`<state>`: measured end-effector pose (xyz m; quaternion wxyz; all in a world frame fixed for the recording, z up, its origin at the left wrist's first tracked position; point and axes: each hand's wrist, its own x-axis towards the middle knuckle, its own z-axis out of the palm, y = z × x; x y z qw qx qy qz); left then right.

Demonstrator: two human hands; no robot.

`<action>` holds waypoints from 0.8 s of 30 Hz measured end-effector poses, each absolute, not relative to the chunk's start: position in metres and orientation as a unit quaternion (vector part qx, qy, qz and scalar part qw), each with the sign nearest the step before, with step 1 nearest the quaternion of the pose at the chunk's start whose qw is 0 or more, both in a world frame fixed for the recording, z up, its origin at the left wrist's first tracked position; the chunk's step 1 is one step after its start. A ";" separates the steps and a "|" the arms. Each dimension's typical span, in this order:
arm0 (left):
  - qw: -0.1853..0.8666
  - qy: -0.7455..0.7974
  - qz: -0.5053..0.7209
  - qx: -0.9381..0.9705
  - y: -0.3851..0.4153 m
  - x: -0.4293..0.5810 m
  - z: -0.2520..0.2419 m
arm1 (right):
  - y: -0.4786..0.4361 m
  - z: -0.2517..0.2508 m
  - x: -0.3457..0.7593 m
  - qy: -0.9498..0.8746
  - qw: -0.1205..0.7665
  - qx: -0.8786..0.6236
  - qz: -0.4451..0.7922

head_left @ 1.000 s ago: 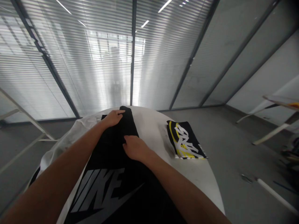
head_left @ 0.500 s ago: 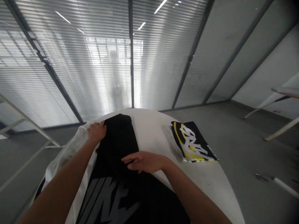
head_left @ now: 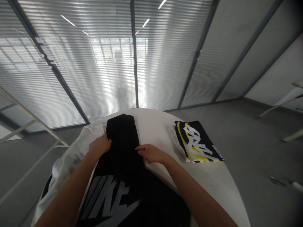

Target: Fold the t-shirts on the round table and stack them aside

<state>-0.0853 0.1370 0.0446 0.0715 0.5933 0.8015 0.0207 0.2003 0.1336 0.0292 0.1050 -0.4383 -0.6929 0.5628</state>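
Observation:
A black garment [head_left: 121, 134] lies folded into a long strip on a round white table [head_left: 161, 126], with a large grey-white NIKE print [head_left: 105, 198] near me. My left hand [head_left: 100, 146] rests on the strip's left edge, its fingers bent against the cloth. My right hand [head_left: 151, 154] sits at the strip's right edge, fingers spread, its fingertips at or just beside the black cloth. A white garment [head_left: 71, 154] lies partly under the black one, spreading beyond the table's left side. Its hidden part cannot be seen.
A folded black garment [head_left: 196, 142] with yellow and white print lies on the table to the right. Grey floor [head_left: 243, 151] surrounds the table. A white metal frame [head_left: 30, 135] stands at the left, and glass partitions with blinds [head_left: 94, 63] run behind.
My left hand has moved from the top of the black strip down to its left edge. My right hand has slid right to the strip's edge. The view has shifted slightly.

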 end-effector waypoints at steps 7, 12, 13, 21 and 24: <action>0.067 0.762 0.069 0.640 0.146 -0.077 0.036 | 0.138 0.027 0.204 -0.672 0.085 -0.461 0.573; 0.081 0.761 0.107 0.635 0.155 -0.062 0.031 | 0.146 0.041 0.220 -0.600 0.139 -0.487 0.619; 0.088 0.759 0.121 0.634 0.157 -0.059 0.031 | 0.147 0.044 0.223 -0.592 0.148 -0.489 0.624; 0.120 0.771 0.160 0.604 0.162 -0.085 0.028 | 0.148 0.045 0.228 -0.609 0.166 -0.467 0.619; 0.108 0.785 0.121 0.598 0.156 -0.098 0.025 | 0.143 0.036 0.212 -0.620 0.165 -0.465 0.610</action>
